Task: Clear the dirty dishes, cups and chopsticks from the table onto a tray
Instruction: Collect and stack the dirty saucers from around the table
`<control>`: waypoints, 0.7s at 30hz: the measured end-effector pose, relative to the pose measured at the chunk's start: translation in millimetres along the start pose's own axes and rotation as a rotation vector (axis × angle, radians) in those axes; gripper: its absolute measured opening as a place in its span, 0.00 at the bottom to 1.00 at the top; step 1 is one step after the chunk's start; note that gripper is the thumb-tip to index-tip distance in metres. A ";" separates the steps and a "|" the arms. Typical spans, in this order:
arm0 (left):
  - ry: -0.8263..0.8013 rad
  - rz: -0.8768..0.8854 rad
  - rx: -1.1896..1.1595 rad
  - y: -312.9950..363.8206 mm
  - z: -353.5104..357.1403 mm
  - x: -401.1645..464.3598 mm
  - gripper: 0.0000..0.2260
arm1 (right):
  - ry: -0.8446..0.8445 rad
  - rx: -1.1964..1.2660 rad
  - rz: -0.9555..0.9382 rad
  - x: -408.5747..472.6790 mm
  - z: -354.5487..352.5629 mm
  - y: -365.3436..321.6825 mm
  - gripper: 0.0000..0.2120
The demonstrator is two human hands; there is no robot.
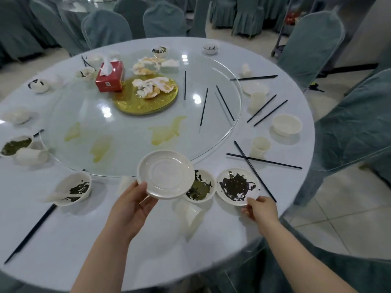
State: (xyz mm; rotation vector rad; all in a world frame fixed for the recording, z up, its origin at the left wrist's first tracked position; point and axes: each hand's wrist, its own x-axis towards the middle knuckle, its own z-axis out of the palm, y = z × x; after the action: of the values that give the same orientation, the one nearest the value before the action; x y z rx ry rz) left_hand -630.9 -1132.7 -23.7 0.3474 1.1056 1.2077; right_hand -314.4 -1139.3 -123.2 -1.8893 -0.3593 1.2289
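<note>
From the head view, the clearing looks barely begun. The left hand (132, 205) grips a clean-looking white plate (165, 174) by its near rim, lifted above the tabletop (63, 240), while the right hand (261, 210) pinches the near edge of a soiled plate (237, 186) that seems to lie on the tabletop, just beside a dirty bowl (200, 185). No tray is in view, so nothing can be counted as delivered. Left to gather: a tipped cup (190, 216) near the front edge, a bowl with a spoon (74, 188) to the left, upright cups (259, 146) and a bowl to the right, several more bowls round the far rim, and black chopsticks (263, 161) scattered over the tabletop and the glass turntable (127, 132). A red tissue box (110, 77) and used napkins on a gold board also remain.
</note>
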 end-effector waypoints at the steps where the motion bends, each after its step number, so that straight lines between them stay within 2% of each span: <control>1: -0.012 0.005 0.006 1.1 0.1 -3.7 0.07 | 0.023 0.016 -0.015 -7.1 -2.6 -0.5 0.03; 6: -0.116 0.014 0.031 2.8 -6.3 -28.4 0.09 | 0.016 0.251 0.038 -55.0 -17.2 -4.6 0.08; 11: -0.182 -0.023 -0.003 -1.6 -28.9 -69.7 0.10 | -0.028 0.351 -0.026 -133.6 -32.4 -2.1 0.11; 16: -0.227 -0.072 -0.046 -14.6 -62.3 -117.1 0.10 | -0.045 0.367 -0.090 -210.3 -49.9 18.6 0.09; 21: -0.230 -0.141 -0.007 -41.0 -66.3 -159.3 0.07 | -0.086 0.310 -0.139 -264.1 -71.4 38.8 0.08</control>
State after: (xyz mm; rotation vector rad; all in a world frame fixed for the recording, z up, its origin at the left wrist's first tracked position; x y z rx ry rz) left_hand -653.3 -1307.8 -6.5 0.3864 0.9107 1.0199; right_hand -387.4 -1362.4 22.6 -1.5267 -0.3191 1.1990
